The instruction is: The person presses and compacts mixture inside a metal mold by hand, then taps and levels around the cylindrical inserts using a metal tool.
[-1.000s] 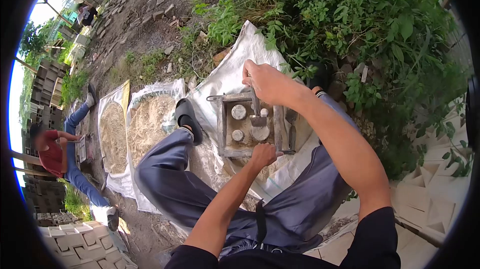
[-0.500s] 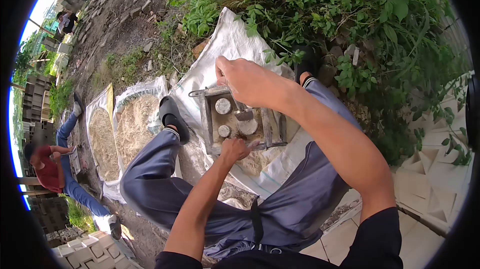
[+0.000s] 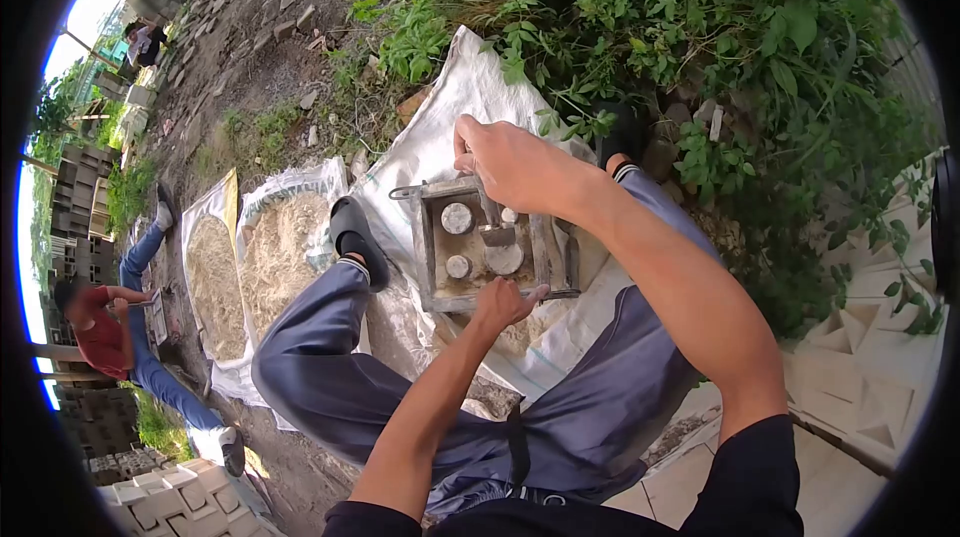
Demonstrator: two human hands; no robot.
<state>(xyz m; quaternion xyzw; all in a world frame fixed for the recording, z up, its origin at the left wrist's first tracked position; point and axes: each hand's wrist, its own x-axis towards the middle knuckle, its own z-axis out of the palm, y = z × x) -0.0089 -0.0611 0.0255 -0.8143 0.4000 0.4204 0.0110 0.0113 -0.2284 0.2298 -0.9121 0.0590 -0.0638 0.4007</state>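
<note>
A square metal mould (image 3: 431, 249) with side handles lies between my legs on a white woven sack (image 3: 479, 87). Inside it, several round discs, such as the large disc (image 3: 505, 259), stand in pale sandy material. My right hand (image 3: 512, 165) is closed round the handle of a small trowel (image 3: 497, 236), reaching over the mould's far side. The flat blade points down, next to the large disc. At the near wall of the mould, my left hand (image 3: 503, 303) grips the rim with curled fingers, its thumb out to the right.
Two sacks of sandy material (image 3: 215, 287) (image 3: 290, 242) lie on the left. Beyond them sits a person in a red shirt (image 3: 100, 337); another person (image 3: 146, 43) is farther back. Green plants (image 3: 640, 37) grow ahead. Pale patterned blocks (image 3: 850, 387) are stacked at right.
My left hand has shifted slightly right along the near rim. The trowel blade has moved a little against the large disc. The whole view has shifted slightly.
</note>
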